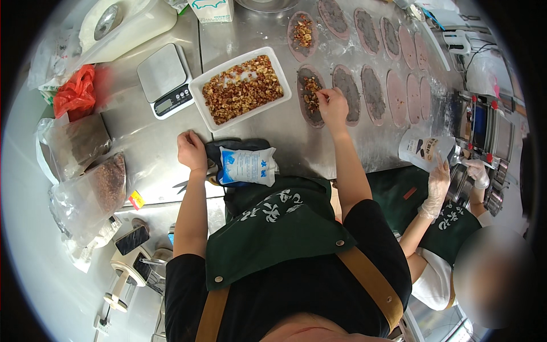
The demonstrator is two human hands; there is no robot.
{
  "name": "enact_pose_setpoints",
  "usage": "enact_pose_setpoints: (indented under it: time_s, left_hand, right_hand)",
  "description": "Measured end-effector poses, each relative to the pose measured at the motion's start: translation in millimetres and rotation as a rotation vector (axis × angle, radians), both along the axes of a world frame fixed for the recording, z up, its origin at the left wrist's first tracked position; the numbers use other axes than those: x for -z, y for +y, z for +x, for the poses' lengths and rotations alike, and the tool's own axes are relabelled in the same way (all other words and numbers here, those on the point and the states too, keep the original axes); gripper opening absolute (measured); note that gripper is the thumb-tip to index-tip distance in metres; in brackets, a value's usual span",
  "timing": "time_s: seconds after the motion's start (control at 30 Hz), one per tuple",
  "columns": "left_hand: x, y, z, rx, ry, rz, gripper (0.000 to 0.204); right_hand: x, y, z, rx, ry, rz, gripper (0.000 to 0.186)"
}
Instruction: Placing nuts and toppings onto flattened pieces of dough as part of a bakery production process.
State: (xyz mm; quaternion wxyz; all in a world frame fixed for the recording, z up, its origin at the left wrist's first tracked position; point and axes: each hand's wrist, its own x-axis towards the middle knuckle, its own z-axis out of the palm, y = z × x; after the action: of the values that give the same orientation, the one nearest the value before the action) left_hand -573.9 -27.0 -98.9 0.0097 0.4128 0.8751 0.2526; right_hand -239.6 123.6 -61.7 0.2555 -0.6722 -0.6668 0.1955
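Observation:
My right hand point(333, 105) is over an oval of pinkish dough point(313, 119) spread with dark grey paste, its fingertips pinched at the chopped nuts point(311, 94) on it. The fingers partly hide what they hold. My left hand point(192, 153) rests in a loose fist at the table's near edge; nothing shows in it. Between the hands stands a white rectangular tray point(254, 112) of brown chopped nut mix, its bottom showing through at the far side. Behind the worked piece, another dough oval point(299, 52) carries nuts on its paste.
Several more dough ovals point(374, 97) lie in two rows to the right, some with paste, some plain. A digital scale point(162, 71) stands left of the tray. A white-and-blue pouch point(248, 166) and scissors point(181, 186) lie near me. A gloved co-worker holds a pouch point(424, 149) at right.

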Motion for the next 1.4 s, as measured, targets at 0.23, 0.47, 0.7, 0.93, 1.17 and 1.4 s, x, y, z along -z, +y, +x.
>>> enact_pose_setpoints:
  time_s: [0.23, 0.47, 0.7, 0.93, 1.17, 1.4]
  left_hand:
    - [-0.5, 0.2, 0.2, -0.003, 0.000, -0.003, 0.016]
    - [-1.4, 0.4, 0.5, 0.000, -0.005, -0.005, 0.014]
    - [-0.9, 0.3, 0.2, -0.009, 0.022, -0.034, 0.014]
    - [-0.8, 2.1, 1.4, 0.004, 0.021, -0.011, 0.013]
    - [4.6, -3.5, -1.8, 0.015, 0.018, 0.049, 0.009]
    - [-2.7, 0.9, 1.1, 0.011, -0.011, 0.043, 0.009]
  right_hand:
    - [2.5, -2.7, -0.8, -0.054, -0.079, 0.063, 0.006]
    - [-12.2, -12.8, 2.0, 0.110, -0.066, 0.135, 0.010]
    - [-43.2, -24.0, -130.9, -0.692, -0.113, 0.178, 0.014]
    - [-22.0, 5.7, -192.9, -0.787, -0.456, 0.004, 0.013]
    - [-19.5, 42.2, -180.7, -0.746, -0.286, -0.233, 0.011]
    - [-13.6, 40.9, -184.1, -0.748, -0.226, -0.004, 0.012]
